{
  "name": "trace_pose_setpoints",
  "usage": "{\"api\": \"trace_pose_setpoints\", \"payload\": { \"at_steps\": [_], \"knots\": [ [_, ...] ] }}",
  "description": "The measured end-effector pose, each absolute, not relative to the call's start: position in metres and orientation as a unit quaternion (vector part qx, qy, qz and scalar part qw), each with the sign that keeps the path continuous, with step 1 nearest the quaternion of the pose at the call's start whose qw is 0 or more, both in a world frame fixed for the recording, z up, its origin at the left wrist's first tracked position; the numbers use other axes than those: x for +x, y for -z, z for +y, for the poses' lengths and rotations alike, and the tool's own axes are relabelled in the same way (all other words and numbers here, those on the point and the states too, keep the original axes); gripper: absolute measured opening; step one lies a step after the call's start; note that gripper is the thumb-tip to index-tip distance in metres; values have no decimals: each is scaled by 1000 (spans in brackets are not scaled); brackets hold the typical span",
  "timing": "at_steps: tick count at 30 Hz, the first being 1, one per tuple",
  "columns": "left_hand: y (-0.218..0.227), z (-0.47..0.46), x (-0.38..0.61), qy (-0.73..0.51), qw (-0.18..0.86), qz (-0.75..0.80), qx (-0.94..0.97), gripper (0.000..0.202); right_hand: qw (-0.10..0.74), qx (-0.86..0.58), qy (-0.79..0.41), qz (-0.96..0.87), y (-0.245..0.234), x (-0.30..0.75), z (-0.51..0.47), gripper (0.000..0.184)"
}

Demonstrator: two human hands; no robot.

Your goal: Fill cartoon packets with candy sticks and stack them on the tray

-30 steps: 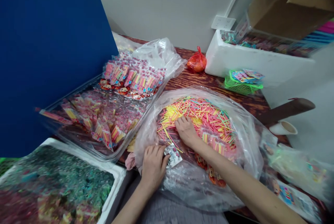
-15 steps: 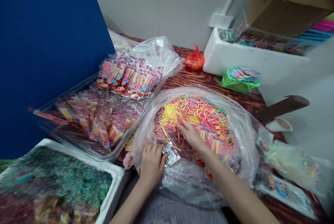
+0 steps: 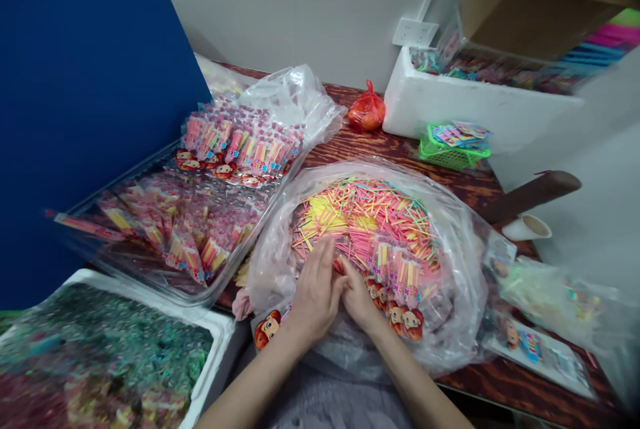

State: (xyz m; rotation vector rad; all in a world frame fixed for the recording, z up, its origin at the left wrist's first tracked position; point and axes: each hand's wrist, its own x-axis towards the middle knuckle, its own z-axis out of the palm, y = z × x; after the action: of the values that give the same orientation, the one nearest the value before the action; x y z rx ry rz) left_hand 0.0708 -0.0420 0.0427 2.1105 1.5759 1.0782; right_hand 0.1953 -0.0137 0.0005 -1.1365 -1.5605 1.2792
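A big clear bag (image 3: 450, 322) lies open in front of me, full of thin coloured sticks (image 3: 365, 212). My two hands meet at its near edge. My left hand (image 3: 315, 289) lies over the sticks with its fingers together and holds a small packet with a cartoon face (image 3: 267, 328), which shows under its palm. My right hand (image 3: 359, 297) presses against the left one, fingers curled round a few sticks whose red ends (image 3: 339, 265) poke out. A row of filled packets (image 3: 397, 286) lies just right of my right hand.
A clear tray (image 3: 100, 252) of filled packets sits at left against a blue board (image 3: 80, 96). A white foam box (image 3: 210, 322) stands near left, another (image 3: 465, 106) at the back right. Also there: a green basket (image 3: 453, 154), an orange bag (image 3: 367, 111), a paper cup (image 3: 527, 227).
My right hand has drawn back from the stick pile toward me with some sticks. My left hand has moved up and right to meet it, carrying the small packet.
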Motion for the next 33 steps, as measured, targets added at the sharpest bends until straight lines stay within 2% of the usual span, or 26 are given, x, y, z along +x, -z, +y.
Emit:
{"api": "trace_pose_setpoints", "payload": {
  "at_steps": [3,8,12,15,19,24,30,33],
  "knots": [
    [-37,-34,81,-378,150,493,769,49,425,-439,-482,-628,-1,195,-13,22],
    [-34,-24,79,-368,135,512,764,35,417,-445,-469,-639,0,195,-5,23],
    [-42,-39,67,-378,157,525,746,39,423,-461,-462,-628,-5,197,-4,17],
    [-42,-59,52,-374,137,571,718,41,420,-472,-469,-618,-8,201,-6,13],
    [-27,-79,35,-295,93,611,729,32,399,-472,-486,-617,0,204,-9,14],
    [-16,-86,26,-215,51,646,731,34,409,-485,-482,-604,6,205,-9,13],
    [-16,-80,28,-200,60,644,736,8,420,-487,-503,-577,5,205,-8,14],
    [-16,-76,29,-206,61,647,731,8,424,-481,-520,-565,7,205,-8,14]
  ]
}}
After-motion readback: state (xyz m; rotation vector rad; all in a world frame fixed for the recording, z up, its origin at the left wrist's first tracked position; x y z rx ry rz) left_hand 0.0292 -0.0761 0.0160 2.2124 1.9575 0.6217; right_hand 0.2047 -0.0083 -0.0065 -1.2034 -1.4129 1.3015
